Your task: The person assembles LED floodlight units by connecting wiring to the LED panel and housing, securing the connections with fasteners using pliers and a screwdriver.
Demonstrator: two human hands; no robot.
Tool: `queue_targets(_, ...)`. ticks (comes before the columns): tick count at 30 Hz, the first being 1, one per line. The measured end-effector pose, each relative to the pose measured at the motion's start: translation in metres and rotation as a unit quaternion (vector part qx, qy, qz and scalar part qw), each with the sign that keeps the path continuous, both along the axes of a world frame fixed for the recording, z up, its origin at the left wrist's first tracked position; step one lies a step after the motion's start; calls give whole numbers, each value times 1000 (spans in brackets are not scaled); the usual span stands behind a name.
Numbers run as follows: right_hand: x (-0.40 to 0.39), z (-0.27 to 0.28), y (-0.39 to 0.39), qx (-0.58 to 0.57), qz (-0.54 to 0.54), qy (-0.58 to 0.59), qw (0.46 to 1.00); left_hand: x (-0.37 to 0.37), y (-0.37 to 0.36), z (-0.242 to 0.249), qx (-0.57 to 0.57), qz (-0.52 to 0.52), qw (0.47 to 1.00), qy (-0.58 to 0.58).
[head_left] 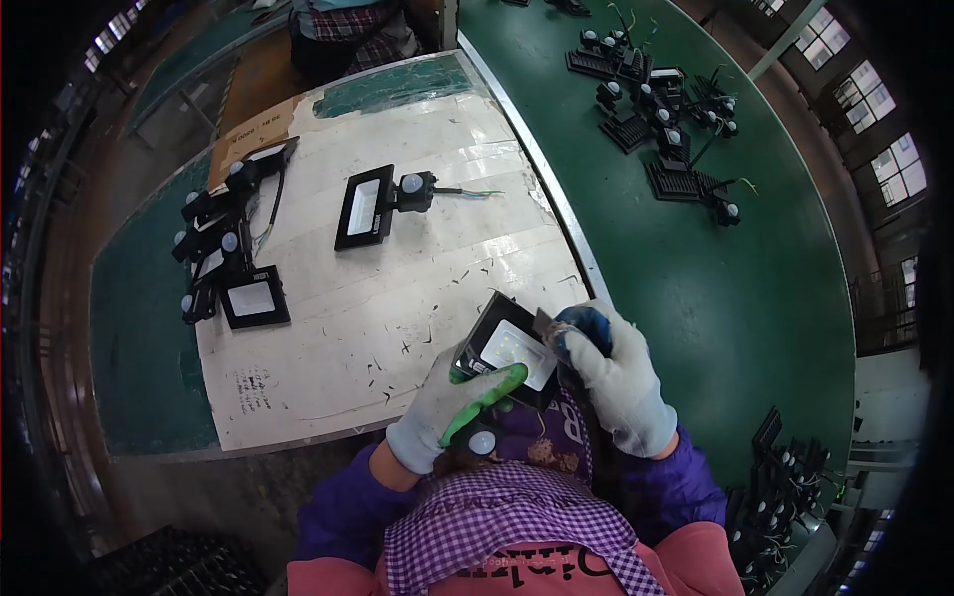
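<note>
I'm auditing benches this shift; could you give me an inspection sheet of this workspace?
Surface: white sheet over green table, edges worn.
Job's things: held lamp; far lamp lying on the sheet.
Clutter: dark scraps scattered; lamp pile at left.
Hands: left hand grips the held lamp; right hand holds a grey blade close by.
Cables: far lamp's cable, wire ends loose.
Surroundings: green bench with more lamps; person beyond the table.

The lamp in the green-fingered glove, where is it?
In the head view, the lamp is just below and right of the middle, in the left hand, by the near edge of the white sheet, with the right hand close on its right.
</note>
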State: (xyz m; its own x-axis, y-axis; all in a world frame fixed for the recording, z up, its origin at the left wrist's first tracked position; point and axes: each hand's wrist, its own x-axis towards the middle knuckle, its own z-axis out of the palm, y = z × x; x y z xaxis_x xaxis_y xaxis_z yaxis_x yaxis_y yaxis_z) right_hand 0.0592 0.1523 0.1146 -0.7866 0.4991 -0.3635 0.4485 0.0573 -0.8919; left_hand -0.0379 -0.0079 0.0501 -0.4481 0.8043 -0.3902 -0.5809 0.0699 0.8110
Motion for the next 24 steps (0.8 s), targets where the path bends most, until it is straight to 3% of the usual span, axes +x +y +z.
queue_targets(5, -7, -10, 3, -129, -15, -34, 991, 1, -2, -5, 4, -4, 1000, 7)
queue_targets(12, 1, -21, 0, -136, -59, -38, 988, 2, -1, -3, -5, 22, 1000, 5)
queue_targets(17, 2, -22, -5, -185, -103, 12, 977, 4, -2, -2, 2, -20, 1000, 23)
queue_targets(21, 0, -15, -8, -159, -92, -9, 983, 9, -1, -2, -13, -84, 995, 44)
queue_targets(24, 5, -17, -9, -152, -94, -20, 984, 9, -3, 6, -21, -39, 999, -8)
